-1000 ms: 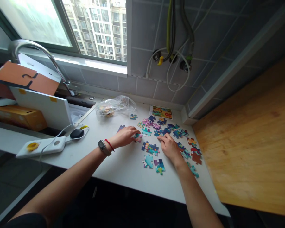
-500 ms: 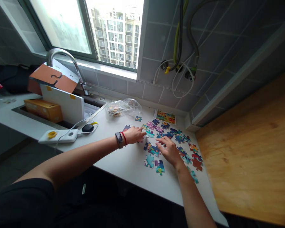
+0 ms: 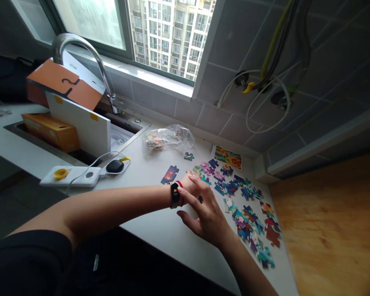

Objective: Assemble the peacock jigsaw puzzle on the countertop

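Note:
My left hand (image 3: 190,183) hangs low over the counter, its fingers mostly hidden behind my right hand. On its wrist are a smartwatch (image 3: 175,194) with a lit screen and a red cord bracelet. My right hand (image 3: 208,209) crosses in front with fingers apart and holds nothing. Its index fingertip is at the watch's edge; whether it presses there I cannot tell. Right of it lies a heap of jigsaw pieces (image 3: 249,224), with more loose pieces (image 3: 230,187) behind. A single dark blue piece with a red figure (image 3: 170,174) lies left of my hands.
A clear plastic bag of pieces (image 3: 168,139) lies at the back, near one small piece (image 3: 189,156). The picture card (image 3: 227,156) leans by the wall. On the left are a power strip (image 3: 70,176) and a sink with boxes (image 3: 51,130). A wooden panel (image 3: 327,218) borders the right.
My right hand has moved left across my left hand to the watch, whose screen is now lit. The pieces from the front middle now lie in the heap on the right. The view has shifted.

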Tool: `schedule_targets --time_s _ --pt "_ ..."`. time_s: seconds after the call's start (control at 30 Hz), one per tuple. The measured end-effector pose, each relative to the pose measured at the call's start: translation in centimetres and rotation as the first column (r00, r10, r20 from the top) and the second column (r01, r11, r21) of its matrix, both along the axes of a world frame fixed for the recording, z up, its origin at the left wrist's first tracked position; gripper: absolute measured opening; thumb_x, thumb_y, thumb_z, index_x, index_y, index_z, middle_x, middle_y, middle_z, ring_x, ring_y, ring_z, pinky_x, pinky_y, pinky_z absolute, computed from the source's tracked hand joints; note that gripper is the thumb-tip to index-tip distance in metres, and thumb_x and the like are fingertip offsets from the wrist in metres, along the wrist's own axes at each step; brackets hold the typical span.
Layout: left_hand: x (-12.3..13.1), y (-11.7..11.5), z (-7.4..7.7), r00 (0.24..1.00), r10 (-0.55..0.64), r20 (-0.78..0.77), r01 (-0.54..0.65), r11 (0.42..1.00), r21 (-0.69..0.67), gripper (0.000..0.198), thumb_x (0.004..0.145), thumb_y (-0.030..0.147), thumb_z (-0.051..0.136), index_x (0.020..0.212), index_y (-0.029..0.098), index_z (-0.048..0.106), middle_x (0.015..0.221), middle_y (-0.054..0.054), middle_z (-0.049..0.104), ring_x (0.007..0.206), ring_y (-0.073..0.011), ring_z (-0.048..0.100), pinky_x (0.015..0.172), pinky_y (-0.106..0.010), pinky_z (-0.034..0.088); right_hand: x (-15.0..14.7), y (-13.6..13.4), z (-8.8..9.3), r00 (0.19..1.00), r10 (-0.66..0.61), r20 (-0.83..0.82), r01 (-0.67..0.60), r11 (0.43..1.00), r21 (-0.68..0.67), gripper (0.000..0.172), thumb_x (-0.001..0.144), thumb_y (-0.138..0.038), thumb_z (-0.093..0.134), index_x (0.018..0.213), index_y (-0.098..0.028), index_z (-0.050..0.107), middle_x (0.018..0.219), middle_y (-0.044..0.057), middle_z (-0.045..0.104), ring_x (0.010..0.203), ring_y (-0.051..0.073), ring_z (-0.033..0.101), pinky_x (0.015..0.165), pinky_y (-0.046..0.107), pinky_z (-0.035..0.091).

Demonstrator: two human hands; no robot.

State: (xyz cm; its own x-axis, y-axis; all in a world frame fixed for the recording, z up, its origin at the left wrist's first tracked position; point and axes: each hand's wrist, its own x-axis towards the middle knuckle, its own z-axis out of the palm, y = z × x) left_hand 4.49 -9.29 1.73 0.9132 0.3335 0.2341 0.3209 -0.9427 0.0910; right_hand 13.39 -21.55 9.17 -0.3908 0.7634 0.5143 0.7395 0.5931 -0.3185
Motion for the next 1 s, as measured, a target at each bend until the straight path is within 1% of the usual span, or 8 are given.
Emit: schedule_targets --time_s 0.07,0.13,0.23,0.37,0.5,0.7,0.87,1.0 --pt "0.2 0.1 0.3 0.997 0.034 -0.075 -0.034 0.999 -0.004 0.043 0.085 0.042 0.078 0.126 0.034 0.065 0.114 -0.011 0.07 0.104 -0.0372 0.067 0.089 -0.057 0.054 0.5 0.3 -0.4 0.999 -0.031 -0.01 0.03 0.999 -0.032 0.083 0.097 -0.029 0.07 0.167 -0.038 0.026 0.166 0.016 0.037 0.153 0.04 0.042 0.117 0.064 0.048" --pt "0.3 0.1 0.9 0.986 0.068 -0.15 -0.07 0.997 -0.01 0.035 0.086 0.039 0.079 0.117 0.027 0.069 0.109 -0.014 0.07 0.104 -0.0387 0.068 0.091 -0.058 0.054 1.5 0.4 -1.2 0.998 -0.063 -0.005 0.063 0.996 -0.061 0.083 0.097 -0.029 0.069 0.167 -0.037 0.025 0.164 0.017 0.039 0.151 0.04 0.044 0.116 0.063 0.05" --pt "0.5 0.0 2.2 0.971 0.095 -0.218 -0.102 0.995 -0.021 0.027 0.088 0.038 0.078 0.106 0.018 0.073 0.1 -0.017 0.071 0.097 -0.0379 0.07 0.093 -0.057 0.052 3.6 0.2 -2.7 0.993 -0.119 0.025 0.121 0.989 -0.089 0.076 0.098 -0.026 0.067 0.166 -0.036 0.032 0.161 0.016 0.043 0.149 0.04 0.047 0.115 0.062 0.051" --pt "0.6 -0.2 4.1 0.948 0.086 -0.305 -0.098 0.995 -0.025 0.022 0.091 0.03 0.074 0.104 0.014 0.075 0.101 -0.022 0.074 0.096 -0.0381 0.07 0.09 -0.056 0.05 6.8 -0.1 -4.8 0.977 -0.213 0.023 0.214 0.97 -0.113 0.071 0.1 -0.026 0.065 0.164 -0.037 0.037 0.157 0.015 0.048 0.143 0.039 0.053 0.112 0.062 0.053" --pt "0.9 -0.3 5.6 0.922 0.086 -0.378 -0.103 0.994 -0.025 0.027 0.097 0.031 0.064 0.11 0.01 0.076 0.103 -0.025 0.074 0.094 -0.0382 0.071 0.087 -0.054 0.049 8.3 0.1 -6.1 0.959 -0.28 -0.045 0.27 0.951 -0.148 0.059 0.101 -0.027 0.064 0.158 -0.035 0.048 0.153 0.014 0.052 0.139 0.037 0.055 0.112 0.061 0.052" --pt "1.5 -0.4 7.0 0.874 0.086 -0.479 -0.11 0.994 -0.024 0.034 0.093 0.036 0.072 0.113 0.009 0.076 0.109 -0.026 0.074 0.101 -0.04 0.07 0.09 -0.052 0.047 8.4 0.4 -6.4 0.949 -0.295 -0.115 0.269 0.942 -0.199 0.044 0.102 -0.026 0.064 0.146 -0.032 0.062 0.144 0.013 0.059 0.132 0.033 0.061 0.109 0.055 0.056" --pt "2.0 -0.3 7.9 0.827 0.07 -0.558 -0.11 0.993 -0.039 0.039 0.093 0.038 0.074 0.119 0.008 0.074 0.115 -0.024 0.073 0.104 -0.0388 0.07 0.092 -0.05 0.047 8.4 0.1 -6.2 0.949 -0.288 -0.127 0.259 0.943 -0.208 0.043 0.102 -0.026 0.064 0.145 -0.032 0.062 0.142 0.012 0.061 0.13 0.03 0.063 0.108 0.051 0.057" --pt "2.5 -0.4 8.2 0.789 0.066 -0.611 -0.111 0.993 -0.036 0.044 0.092 0.038 0.075 0.124 0.009 0.072 0.123 -0.025 0.072 0.11 -0.0405 0.068 0.093 -0.05 0.046 8.5 0.0 -6.2 0.948 -0.29 -0.131 0.258 0.942 -0.215 0.044 0.103 -0.025 0.064 0.146 -0.032 0.061 0.141 0.012 0.062 0.129 0.03 0.064 0.107 0.049 0.058"
